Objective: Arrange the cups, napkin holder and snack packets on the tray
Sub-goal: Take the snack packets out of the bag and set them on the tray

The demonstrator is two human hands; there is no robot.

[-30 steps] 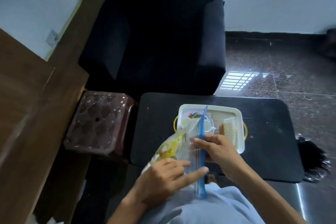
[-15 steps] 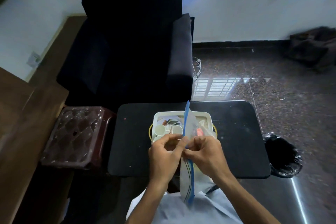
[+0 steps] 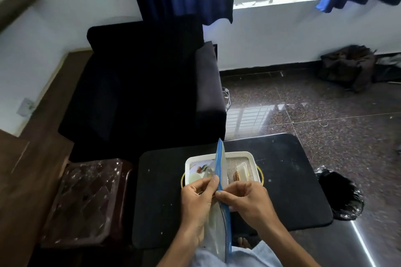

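A clear zip bag (image 3: 221, 219) with a blue seal strip stands on edge over my lap and the near rim of the tray. My left hand (image 3: 198, 204) and my right hand (image 3: 247, 198) both pinch its blue top edge, thumbs almost touching. Behind it a white tray (image 3: 249, 156) with gold handles sits on the black table (image 3: 288, 182). On the tray I see a pale cup (image 3: 194, 178) at the left and a wrapped snack packet (image 3: 240, 172) at the right. The bag hides the tray's middle.
A black armchair (image 3: 141, 89) stands behind the table. A dark red plastic stool (image 3: 86, 199) is at the left, beside a wooden surface (image 3: 23, 180). A black bin bag (image 3: 340, 197) sits at the table's right edge on the polished stone floor.
The view has tilted up toward the window. The bag went from lying slanted across my lap to standing upright, and both hands have come together on its blue top edge.
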